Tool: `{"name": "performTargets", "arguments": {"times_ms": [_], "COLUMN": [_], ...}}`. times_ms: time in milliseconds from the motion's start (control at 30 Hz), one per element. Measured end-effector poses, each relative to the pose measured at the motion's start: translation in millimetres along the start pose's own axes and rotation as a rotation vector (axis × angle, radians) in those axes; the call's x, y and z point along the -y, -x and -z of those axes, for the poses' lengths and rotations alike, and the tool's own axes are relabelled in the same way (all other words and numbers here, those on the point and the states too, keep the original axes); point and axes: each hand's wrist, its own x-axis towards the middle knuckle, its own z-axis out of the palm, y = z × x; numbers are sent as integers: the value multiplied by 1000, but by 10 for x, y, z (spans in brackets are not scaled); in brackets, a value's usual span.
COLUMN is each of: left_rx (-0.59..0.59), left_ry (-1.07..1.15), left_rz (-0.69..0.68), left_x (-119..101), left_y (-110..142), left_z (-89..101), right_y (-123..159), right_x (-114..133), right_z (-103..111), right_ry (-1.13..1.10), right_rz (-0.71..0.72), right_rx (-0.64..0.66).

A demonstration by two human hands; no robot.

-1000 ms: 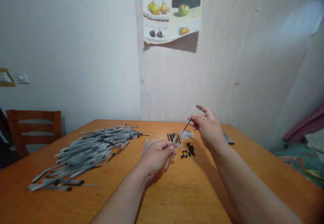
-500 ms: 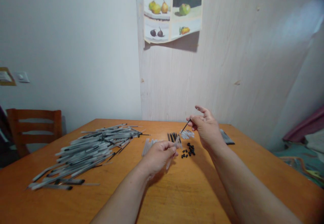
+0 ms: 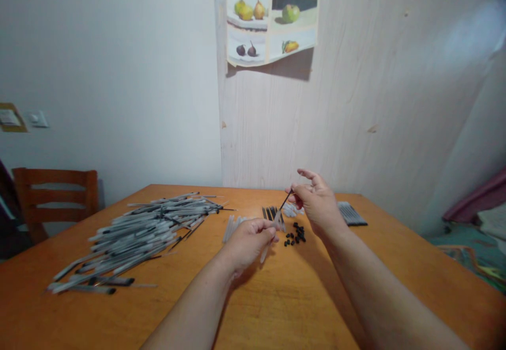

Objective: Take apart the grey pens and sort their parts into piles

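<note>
My left hand [image 3: 253, 240] is closed around a translucent pen barrel [image 3: 263, 255], which pokes out above and below the fingers. In a fingertip pinch, my right hand [image 3: 314, 200] has a thin black pen refill [image 3: 285, 201] slanting down to the left. The refill's lower end meets the barrel's upper end; I cannot tell how far inside it is. Behind the hands lie a row of black refills [image 3: 270, 213] and more clear barrels [image 3: 229, 229], partly hidden by my left hand. Small black plugs [image 3: 296, 234] are scattered below my right hand.
A large heap of pens [image 3: 146, 234] covers the left of the wooden table [image 3: 261, 313]. Clear caps [image 3: 290, 211] sit behind my right hand, with a neat row of pens [image 3: 351, 214] farther right. A wooden chair [image 3: 57, 194] stands at the left.
My right hand has moved left and slightly down with the refill, whose lower end has come to the barrel's top. The left hand has kept its grip, nearly still.
</note>
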Motion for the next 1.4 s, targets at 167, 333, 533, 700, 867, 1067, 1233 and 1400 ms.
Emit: {"name": "performTargets", "arguments": {"times_ms": [167, 333, 533, 700, 867, 1067, 1233, 1400], "left_rx": [-19, -4, -10, -27, -29, -35, -45, -57], "left_ry": [27, 59, 55, 71, 90, 83, 83, 95], "left_rz": [5, 1, -22, -22, -26, -29, -33, -39], "left_x": [-31, -75, -102, -82, -105, -120, -77, -51], "left_y": [19, 41, 62, 43, 47, 55, 27, 8], "left_z": [-1, 0, 19, 30, 24, 22, 34, 54], "right_y": [17, 48, 87, 122, 158, 195, 203, 193], "right_x": [-38, -63, -106, -115, -104, -56, -48, -88], "right_z": [-26, -72, -124, -157, -184, -221, -229, -206], "right_ry": [28, 46, 75, 136, 191, 161, 188, 241], "right_rz": [-16, -57, -68, -108, -134, -146, -140, -97], "right_rx": [39, 84, 158, 213, 262, 235, 249, 284]}}
